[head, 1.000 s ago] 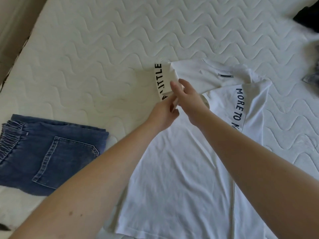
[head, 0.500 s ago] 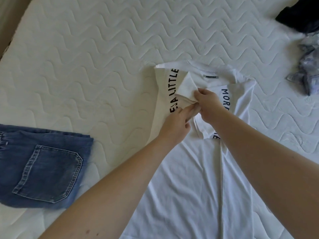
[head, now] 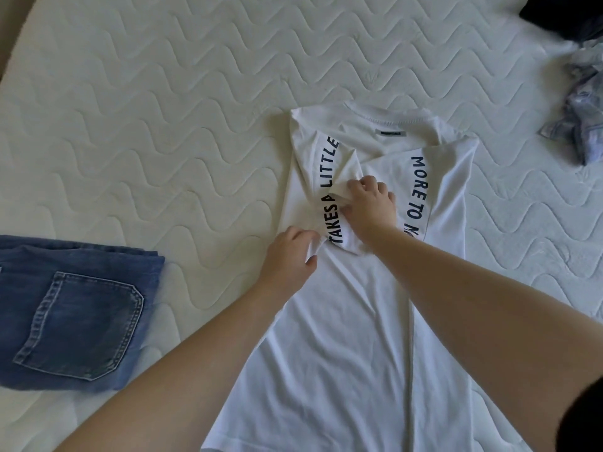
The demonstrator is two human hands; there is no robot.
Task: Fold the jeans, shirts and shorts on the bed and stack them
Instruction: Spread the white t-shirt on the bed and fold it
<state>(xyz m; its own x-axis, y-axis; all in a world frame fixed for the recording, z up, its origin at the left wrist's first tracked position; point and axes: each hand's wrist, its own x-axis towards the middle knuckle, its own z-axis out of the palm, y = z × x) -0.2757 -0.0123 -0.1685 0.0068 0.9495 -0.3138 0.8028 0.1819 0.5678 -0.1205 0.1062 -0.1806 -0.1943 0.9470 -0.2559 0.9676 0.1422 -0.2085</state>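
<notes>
A white T-shirt [head: 339,337] with dark lettering on its sleeves lies face down on the bed, both sleeves turned in over its back. My right hand [head: 370,200] holds the left sleeve's cuff near the shirt's middle, fingers curled on the fabric. My left hand [head: 290,256] pinches the folded edge of the same sleeve lower down, by the shirt's left side. Folded blue jeans [head: 75,308] lie at the left, back pocket up.
The white quilted mattress [head: 163,109] fills the view. A crumpled grey-blue garment [head: 584,125] and a dark garment [head: 561,14] lie at the far right corner. The bed's left edge shows at the top left.
The left sleeve has been folded further in and laid flat over the shirt's back. My left hand has slid down and left along the fold; my right hand stayed on the cuff.
</notes>
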